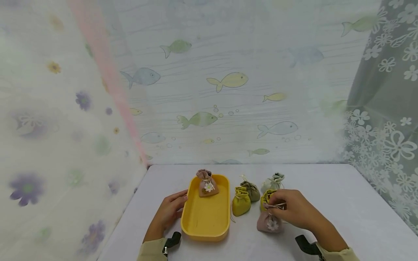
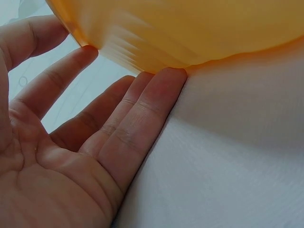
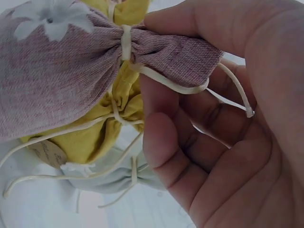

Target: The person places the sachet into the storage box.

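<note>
With straight fingers, my left hand (image 1: 169, 211) touches the left side of a yellow plastic tray (image 1: 205, 226); in the left wrist view its fingertips (image 2: 166, 83) meet the tray's outer wall. A mauve drawstring pouch (image 1: 208, 186) with a white flower lies inside at the far end. My right hand (image 1: 295, 209) pinches the gathered top of another mauve drawstring pouch (image 3: 57, 71), which also bears a white flower. Just behind that one, a yellow pouch (image 3: 95, 137) and a pale green pouch (image 3: 118, 171) show in the right wrist view.
Between the tray and my right hand stand a yellow-green pouch (image 1: 241, 203) and an olive pouch (image 1: 251, 191), close together. All rest on a white-covered table (image 1: 156, 177). A fish-print curtain (image 1: 228, 101) hangs along the far edge.
</note>
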`<state>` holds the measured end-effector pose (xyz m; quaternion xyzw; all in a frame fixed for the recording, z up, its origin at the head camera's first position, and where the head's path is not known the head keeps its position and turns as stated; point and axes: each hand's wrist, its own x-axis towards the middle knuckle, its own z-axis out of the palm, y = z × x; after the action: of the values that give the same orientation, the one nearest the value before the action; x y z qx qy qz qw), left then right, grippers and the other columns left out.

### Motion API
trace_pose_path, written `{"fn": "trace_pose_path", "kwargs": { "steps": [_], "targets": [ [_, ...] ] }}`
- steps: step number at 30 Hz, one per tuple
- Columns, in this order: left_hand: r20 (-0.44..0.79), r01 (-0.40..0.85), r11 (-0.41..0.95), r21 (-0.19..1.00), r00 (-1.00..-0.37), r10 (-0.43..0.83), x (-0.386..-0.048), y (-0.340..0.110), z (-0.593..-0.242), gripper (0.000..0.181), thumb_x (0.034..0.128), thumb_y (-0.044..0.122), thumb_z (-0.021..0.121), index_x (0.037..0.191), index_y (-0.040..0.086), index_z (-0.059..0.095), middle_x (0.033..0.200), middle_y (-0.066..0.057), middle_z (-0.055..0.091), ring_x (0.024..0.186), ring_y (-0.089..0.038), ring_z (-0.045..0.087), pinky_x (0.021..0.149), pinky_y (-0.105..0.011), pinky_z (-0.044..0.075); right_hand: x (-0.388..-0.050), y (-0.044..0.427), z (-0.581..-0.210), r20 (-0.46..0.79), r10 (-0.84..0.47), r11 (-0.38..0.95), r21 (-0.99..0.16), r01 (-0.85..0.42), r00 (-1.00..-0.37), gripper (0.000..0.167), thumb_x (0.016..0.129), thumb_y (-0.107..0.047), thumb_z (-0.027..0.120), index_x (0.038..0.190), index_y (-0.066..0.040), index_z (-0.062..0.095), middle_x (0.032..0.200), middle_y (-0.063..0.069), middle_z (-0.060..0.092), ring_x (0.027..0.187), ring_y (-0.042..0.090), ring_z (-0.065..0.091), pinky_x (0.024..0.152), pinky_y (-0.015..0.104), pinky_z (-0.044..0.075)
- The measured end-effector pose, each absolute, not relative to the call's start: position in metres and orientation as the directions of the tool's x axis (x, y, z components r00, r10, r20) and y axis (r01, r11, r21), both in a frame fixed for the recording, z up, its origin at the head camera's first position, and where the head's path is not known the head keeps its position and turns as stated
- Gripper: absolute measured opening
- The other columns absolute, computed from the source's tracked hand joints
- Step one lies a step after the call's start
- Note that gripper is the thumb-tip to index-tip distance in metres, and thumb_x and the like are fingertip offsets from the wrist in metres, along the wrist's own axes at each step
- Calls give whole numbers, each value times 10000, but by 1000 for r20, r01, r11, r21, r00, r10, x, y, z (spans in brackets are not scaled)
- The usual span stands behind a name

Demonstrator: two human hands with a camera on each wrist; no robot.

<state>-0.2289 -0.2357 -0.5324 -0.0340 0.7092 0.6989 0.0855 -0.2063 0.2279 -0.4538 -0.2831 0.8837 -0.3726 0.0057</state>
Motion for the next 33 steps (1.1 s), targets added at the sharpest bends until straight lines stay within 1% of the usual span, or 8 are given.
{"fn": "trace_pose_path", "kwargs": {
  "steps": [5,16,25,30,33],
  "targets": [
    [-166,-164,25,986,-984,71,-229,-236,-532,604,973,410,705,1488,126,572,1470,-149,606,1212,-275,689,910,-416,624,-205,224,-452,244,-497,541,-663,-517,-833,103,910,-186,797,947,-252,728,960,-124,712,918,30,707,756,206,611],
    [-168,-168,10,986,-983,78,-230,-236,-532,614,974,409,704,1497,120,561,1486,-146,593,1235,-273,677,918,-411,621,-206,215,-447,295,-483,502,-678,-537,-825,44,924,-239,796,937,-247,754,908,-138,720,875,25,713,766,184,607],
    [-157,-156,19,988,-985,74,-230,-235,-530,600,972,406,705,1484,121,576,1483,-142,596,1234,-276,678,915,-412,622,-205,207,-436,328,-450,543,-639,-545,-831,78,907,-214,807,910,-266,748,862,-170,699,831,-3,685,756,188,608],
    [-160,-159,19,987,-985,63,-230,-234,-532,607,970,399,712,1488,117,571,1494,-148,584,1238,-277,675,915,-414,622,-205,201,-436,372,-416,522,-650,-553,-830,98,886,-177,824,905,-231,745,871,-130,707,832,15,692,745,194,613],
    [-161,-160,25,987,-985,57,-229,-234,-532,611,969,406,713,1490,119,570,1496,-150,582,1231,-275,678,913,-411,623,-204,196,-437,380,-384,513,-670,-537,-841,111,875,-165,833,893,-226,742,879,-118,712,832,22,698,740,197,615]
  ]
}}
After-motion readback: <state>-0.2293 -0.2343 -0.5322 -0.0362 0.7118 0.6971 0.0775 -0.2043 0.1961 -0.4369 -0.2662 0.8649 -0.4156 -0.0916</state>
